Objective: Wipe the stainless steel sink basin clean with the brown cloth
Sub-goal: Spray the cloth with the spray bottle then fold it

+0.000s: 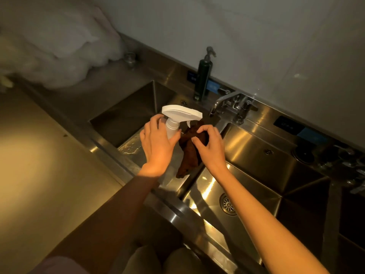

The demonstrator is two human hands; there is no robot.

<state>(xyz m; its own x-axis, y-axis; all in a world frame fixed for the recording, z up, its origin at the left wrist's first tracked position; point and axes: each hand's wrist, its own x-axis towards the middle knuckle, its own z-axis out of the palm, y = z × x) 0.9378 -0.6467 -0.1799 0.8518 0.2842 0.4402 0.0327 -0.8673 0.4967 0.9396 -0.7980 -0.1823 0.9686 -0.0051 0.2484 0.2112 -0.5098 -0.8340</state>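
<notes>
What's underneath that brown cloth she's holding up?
The brown cloth, pinched by the right hand, hangs over the steel divider between the two basins. What lies directly behind its folds is hidden.

A pale wall (256, 32) fills the upper right of the frame; at left, a beige floor (39, 165) catches warm yellow light.

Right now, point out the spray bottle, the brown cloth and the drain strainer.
spray bottle (172, 129), head view, on its white neck below the trigger head.
brown cloth (189, 153), head view, on the hanging middle fold.
drain strainer (228, 204), head view, on the round grate in the right basin floor.
</notes>
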